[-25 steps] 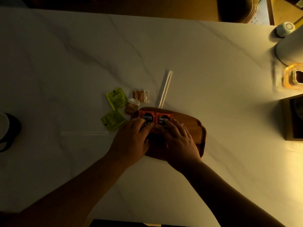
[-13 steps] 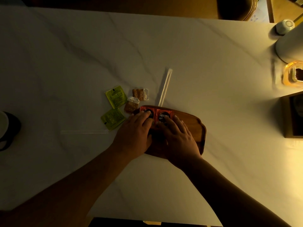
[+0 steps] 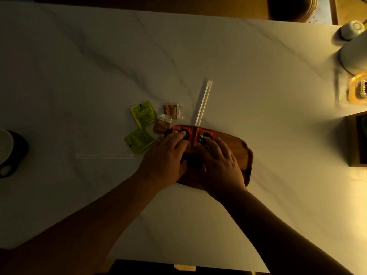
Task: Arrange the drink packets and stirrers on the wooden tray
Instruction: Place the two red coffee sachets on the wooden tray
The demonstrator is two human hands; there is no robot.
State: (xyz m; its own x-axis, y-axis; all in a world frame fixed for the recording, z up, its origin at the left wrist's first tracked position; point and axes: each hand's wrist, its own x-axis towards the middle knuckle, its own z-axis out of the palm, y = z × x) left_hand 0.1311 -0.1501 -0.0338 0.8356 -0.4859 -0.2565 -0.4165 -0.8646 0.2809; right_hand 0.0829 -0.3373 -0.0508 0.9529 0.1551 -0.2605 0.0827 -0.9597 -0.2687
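Note:
A wooden tray [image 3: 243, 153] lies on the white marble table. Two red coffee packets lie side by side at its far left end. My left hand [image 3: 166, 157] presses flat on the left red packet [image 3: 183, 131]. My right hand [image 3: 220, 165] presses flat on the right red packet [image 3: 206, 134]. Off the tray to the left lie two green tea packets [image 3: 143, 113] [image 3: 139, 140] and two brown sugar packets [image 3: 173, 111] [image 3: 162, 124]. One wrapped stirrer [image 3: 203, 103] lies beyond the tray, and a second stirrer [image 3: 103, 156] lies faintly to the left.
A dark mug [image 3: 10, 153] stands at the left edge. At the right are a white cylinder [image 3: 355, 54], a small white cup [image 3: 351, 29], an amber glass dish [image 3: 357, 90] and a dark box [image 3: 357, 139]. A chair [image 3: 290, 6] stands beyond the table.
Both hands have slid the two red packets a little further toward the tray's far edge, with the fingertips now covering more of them. Nothing else has moved.

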